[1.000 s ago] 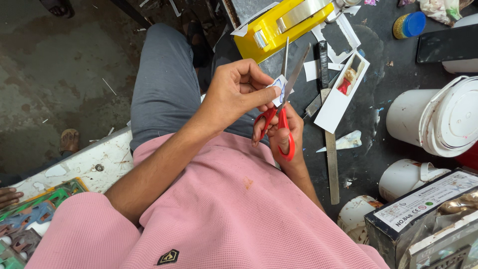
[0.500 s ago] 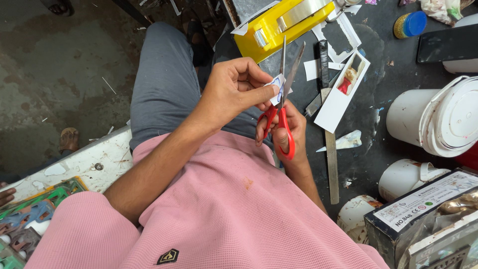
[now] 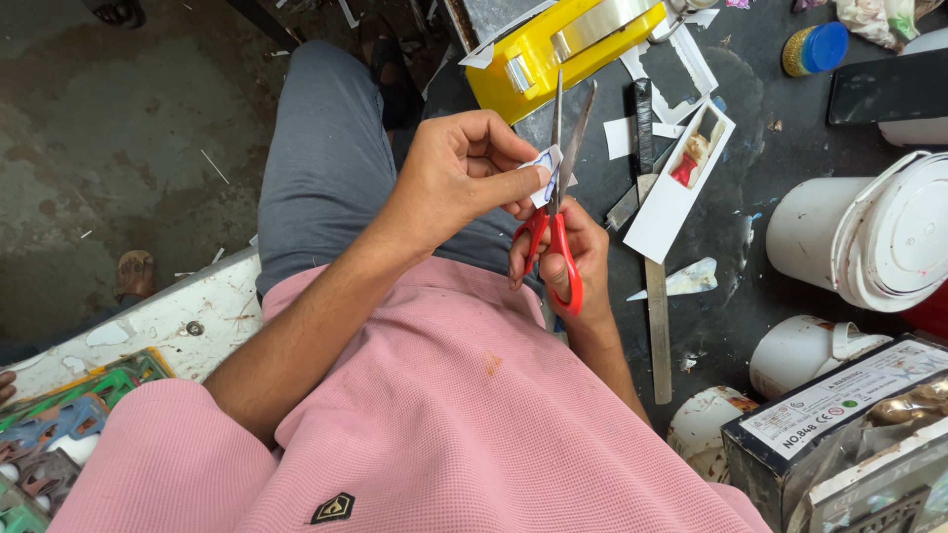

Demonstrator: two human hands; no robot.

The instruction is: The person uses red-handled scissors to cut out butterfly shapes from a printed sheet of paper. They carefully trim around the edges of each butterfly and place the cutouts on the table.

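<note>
My left hand [image 3: 464, 183] pinches a small white paper cutout with blue print [image 3: 544, 170] between thumb and fingers, in front of my chest. My right hand [image 3: 563, 259] grips red-handled scissors [image 3: 560, 202], fingers through the loops. The steel blades point away from me and stand slightly apart, with the paper piece at their base. Both hands hover over my grey-trousered lap, close to the dark table edge.
A yellow tape dispenser [image 3: 568, 44] lies just beyond the scissor tips. A long white card with a small picture [image 3: 681, 183], a metal ruler [image 3: 655, 296] and paper scraps lie on the dark table [image 3: 760, 118]. White buckets [image 3: 869, 242] and a printed box [image 3: 839, 424] stand at right.
The scissor blades have shifted slightly and opened a little around the paper piece. My left hand has turned the cutout a bit; both hands stay in the same place.
</note>
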